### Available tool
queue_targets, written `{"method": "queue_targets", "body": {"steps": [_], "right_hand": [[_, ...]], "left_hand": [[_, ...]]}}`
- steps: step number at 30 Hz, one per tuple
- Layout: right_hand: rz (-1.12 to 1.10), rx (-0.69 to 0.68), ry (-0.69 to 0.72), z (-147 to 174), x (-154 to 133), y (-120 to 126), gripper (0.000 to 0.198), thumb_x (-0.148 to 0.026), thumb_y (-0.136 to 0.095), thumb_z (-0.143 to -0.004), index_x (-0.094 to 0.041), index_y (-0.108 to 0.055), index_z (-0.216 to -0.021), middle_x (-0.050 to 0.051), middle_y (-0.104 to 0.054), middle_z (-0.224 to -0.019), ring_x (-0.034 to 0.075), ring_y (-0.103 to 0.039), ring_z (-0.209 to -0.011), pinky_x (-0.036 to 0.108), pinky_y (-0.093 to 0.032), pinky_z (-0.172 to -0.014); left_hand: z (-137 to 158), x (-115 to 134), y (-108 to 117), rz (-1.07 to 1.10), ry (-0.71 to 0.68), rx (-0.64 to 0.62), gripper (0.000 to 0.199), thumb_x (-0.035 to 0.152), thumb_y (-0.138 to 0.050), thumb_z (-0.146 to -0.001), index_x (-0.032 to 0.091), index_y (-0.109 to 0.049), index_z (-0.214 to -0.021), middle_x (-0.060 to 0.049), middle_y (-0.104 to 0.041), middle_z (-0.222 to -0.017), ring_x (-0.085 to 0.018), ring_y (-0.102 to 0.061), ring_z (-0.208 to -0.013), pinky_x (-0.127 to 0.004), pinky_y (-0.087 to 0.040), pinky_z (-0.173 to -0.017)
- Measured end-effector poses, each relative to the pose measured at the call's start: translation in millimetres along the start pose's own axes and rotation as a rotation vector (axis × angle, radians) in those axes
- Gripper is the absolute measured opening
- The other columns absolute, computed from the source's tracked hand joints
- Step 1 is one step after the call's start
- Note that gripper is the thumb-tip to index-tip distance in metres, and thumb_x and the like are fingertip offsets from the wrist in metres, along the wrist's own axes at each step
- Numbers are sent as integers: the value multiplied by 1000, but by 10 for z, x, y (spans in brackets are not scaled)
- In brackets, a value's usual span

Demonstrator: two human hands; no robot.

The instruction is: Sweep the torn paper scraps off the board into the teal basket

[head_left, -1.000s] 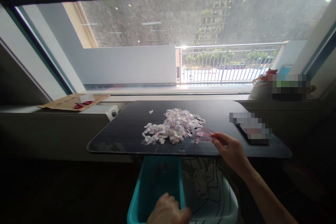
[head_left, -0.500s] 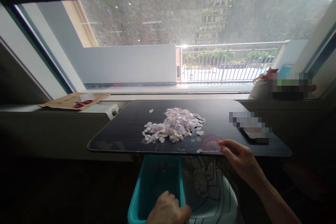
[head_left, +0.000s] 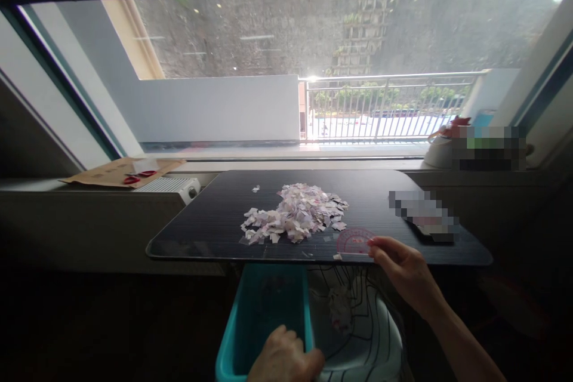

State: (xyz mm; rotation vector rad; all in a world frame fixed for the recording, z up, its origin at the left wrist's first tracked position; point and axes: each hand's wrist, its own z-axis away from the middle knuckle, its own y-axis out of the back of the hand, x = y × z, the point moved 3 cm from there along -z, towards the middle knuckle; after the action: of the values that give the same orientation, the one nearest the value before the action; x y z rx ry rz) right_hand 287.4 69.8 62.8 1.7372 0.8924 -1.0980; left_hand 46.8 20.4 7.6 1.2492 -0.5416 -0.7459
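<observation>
A clear protractor (head_left: 351,241) with red markings is pinched by its right end between the fingertips of my right hand (head_left: 400,268), low over the table's front edge. To its left, a heap of small white paper scraps (head_left: 304,212) covers the middle of the dark table (head_left: 201,215). My left hand (head_left: 286,355) is closed over the right rim of a teal plastic bin (head_left: 226,340) below the table edge. One loose scrap (head_left: 337,256) lies by the protractor's lower left corner.
Right of the bin is a pale stool seat (head_left: 376,346) with dark lines and a crumpled item on it. A blurred flat object (head_left: 425,218) lies on the table's right. Red-handled scissors (head_left: 134,179) rest on a brown paper envelope (head_left: 102,172) at the left sill.
The whole view has shifted slightly. My right hand and the protractor sit a little further left, while my left hand keeps its place on the bin rim.
</observation>
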Motion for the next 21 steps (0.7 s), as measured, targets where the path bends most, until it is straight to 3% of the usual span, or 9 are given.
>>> {"method": "queue_targets", "body": {"steps": [6,12,17,21], "right_hand": [[-1,-18,4,2,8,-10,23,-38,-63,-73,-20,-73,-82,5,-76,-78,21,-70,-69,28,-55,-63],[-17,58,3,-9,27,35,23,-39,-64,-72,-20,-74,-83,6,-77,-82,23,-71,-74,32,-57,-71],[-12,110,23,-112,103,49,29,-41,-66,-72,-18,-74,-89,8,-77,-82,25,-72,-80,38,-56,-78],[4,65,5,-99,116,84,24,-38,-65,-73,-19,-74,-85,5,-76,-76,22,-71,-73,32,-56,-70]], "left_hand": [[12,10,-15,-3,4,39,7,26,-67,-81,23,-68,-87,-5,-67,-69,-23,-63,-66,-33,-46,-66],[14,-4,2,-12,-8,31,5,25,-64,-83,23,-67,-86,-5,-67,-69,-23,-63,-65,-32,-45,-64],[19,-15,-59,-7,-12,100,3,24,-64,-83,22,-66,-82,-4,-66,-66,-22,-62,-63,-32,-44,-63],[10,-4,-68,3,-7,82,4,26,-65,-82,22,-65,-82,-5,-67,-68,-23,-62,-64,-34,-44,-64]]}}
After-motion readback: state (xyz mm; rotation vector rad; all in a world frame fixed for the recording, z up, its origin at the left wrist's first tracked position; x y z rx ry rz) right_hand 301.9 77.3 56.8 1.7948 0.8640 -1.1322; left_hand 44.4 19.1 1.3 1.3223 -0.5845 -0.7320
